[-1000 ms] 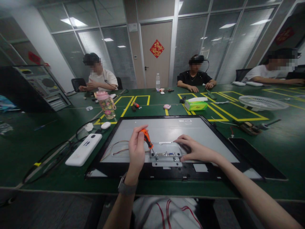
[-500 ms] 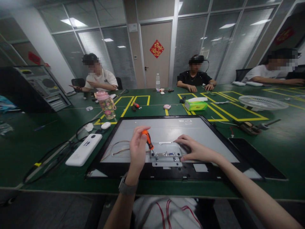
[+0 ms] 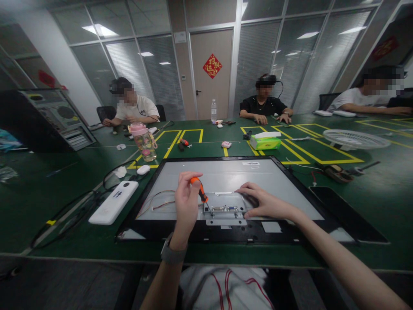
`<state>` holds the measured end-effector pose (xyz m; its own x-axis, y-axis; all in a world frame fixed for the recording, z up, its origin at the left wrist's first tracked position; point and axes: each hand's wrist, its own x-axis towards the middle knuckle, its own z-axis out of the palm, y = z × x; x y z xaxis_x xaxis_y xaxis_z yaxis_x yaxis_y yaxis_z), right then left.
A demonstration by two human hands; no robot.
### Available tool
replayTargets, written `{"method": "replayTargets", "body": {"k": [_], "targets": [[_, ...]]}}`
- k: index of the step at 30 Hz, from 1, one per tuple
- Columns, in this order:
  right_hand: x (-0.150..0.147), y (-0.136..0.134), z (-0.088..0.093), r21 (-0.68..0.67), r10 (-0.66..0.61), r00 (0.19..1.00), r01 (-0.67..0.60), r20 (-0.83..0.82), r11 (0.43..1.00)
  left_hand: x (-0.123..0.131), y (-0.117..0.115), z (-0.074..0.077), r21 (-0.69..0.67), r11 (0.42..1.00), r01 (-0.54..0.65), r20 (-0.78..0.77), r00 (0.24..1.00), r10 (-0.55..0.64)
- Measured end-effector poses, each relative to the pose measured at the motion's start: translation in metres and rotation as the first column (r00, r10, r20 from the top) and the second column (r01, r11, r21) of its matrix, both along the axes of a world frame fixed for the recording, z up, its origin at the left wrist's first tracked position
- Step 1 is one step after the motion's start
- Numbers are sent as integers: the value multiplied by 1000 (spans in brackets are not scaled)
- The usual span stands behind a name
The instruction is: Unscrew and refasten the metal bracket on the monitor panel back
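A person seated at a long green table (image 3: 64,202) works on the back of a large flat monitor panel (image 3: 226,174), grey sheet metal in a black frame, which lies face down just in front of them. The left hand (image 3: 185,206), a watch at the wrist, has its fingers closed round a small screwdriver (image 3: 199,189) with an orange-and-black handle. The shaft slants down to the right, and its tip meets the left end of a silver metal connector plate (image 3: 226,210) fixed near the panel's near edge. The right hand (image 3: 263,202) holds nothing: it lies open, palm down, with its fingers spread on the plate's upper right corner.

By the look of it, a screw at the plate's left end is being turned while the free hand pins the plate. That work calls for the tip to sit square in the screw head, light downward pressure and a panel that does not slide. Whether the screw is going in or coming out cannot be told.

Thin coloured wires (image 3: 158,202) trail from the left edge of the panel's back toward the plate. A white oblong device (image 3: 113,202) lies just left of the frame among black cables. Farther off stand a clear bottle with a pink lid (image 3: 143,142), a green tissue box (image 3: 265,141) and a white round fan grille (image 3: 356,138). Three other people sit at the table's far side.
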<state>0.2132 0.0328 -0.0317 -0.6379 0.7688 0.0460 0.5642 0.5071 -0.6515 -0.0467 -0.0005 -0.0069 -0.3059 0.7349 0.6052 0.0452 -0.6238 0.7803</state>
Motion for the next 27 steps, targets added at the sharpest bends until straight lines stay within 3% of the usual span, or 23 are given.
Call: {"method": "replayTargets", "body": {"k": [6, 12, 17, 22, 27], "targets": [[0, 0, 0, -3, 2, 1000, -2, 2, 1000, 2, -1, -1, -68, 989, 130, 146, 982, -119], [0, -1, 1, 3, 5, 1000, -5, 2, 1000, 1, -1, -1, -11, 998, 67, 30, 997, -66], [0, -1, 1, -3, 2, 1000, -2, 10, 1000, 1, 1, -3, -54, 988, 144, 117, 984, -137], [0, 0, 1, 1, 4, 1000, -4, 9, 1000, 1, -1, 1, 48, 997, 63, -24, 998, -62], [0, 0, 0, 3, -3, 1000, 3, 4, 1000, 1, -2, -3, -58, 990, 131, 40, 991, -129]]}}
